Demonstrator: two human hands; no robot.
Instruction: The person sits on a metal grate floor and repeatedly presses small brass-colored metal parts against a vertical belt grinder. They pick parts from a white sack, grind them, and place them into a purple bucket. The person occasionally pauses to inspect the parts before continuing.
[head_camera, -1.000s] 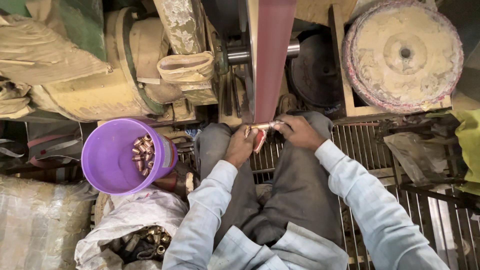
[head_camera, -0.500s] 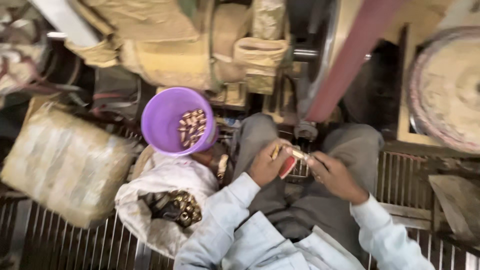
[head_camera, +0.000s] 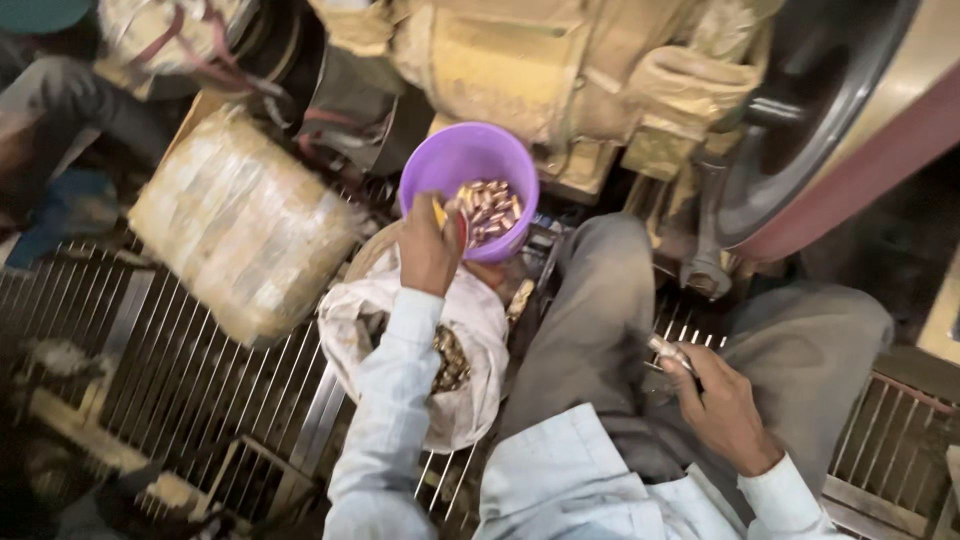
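— Machine (head_camera: 560, 70) sits above now, since the view has swung left. Left hand (head_camera: 430, 245), earlier at the lap, reaches the purple tub (head_camera: 470, 165), closed on a small piece.
— Packages?
— Wrapped tan bundle (head_camera: 240, 225) left; white sack (head_camera: 470, 330) below the tub. Right hand (head_camera: 725, 405) pinches a metal part (head_camera: 668, 352) over the lap.

A bulky wrapped bundle (head_camera: 240, 225), dusty tan and roughly block-shaped, lies tilted on the metal floor grating (head_camera: 130, 330) at left. Just right of it sits an open white sack (head_camera: 470, 330) holding small metal pieces.
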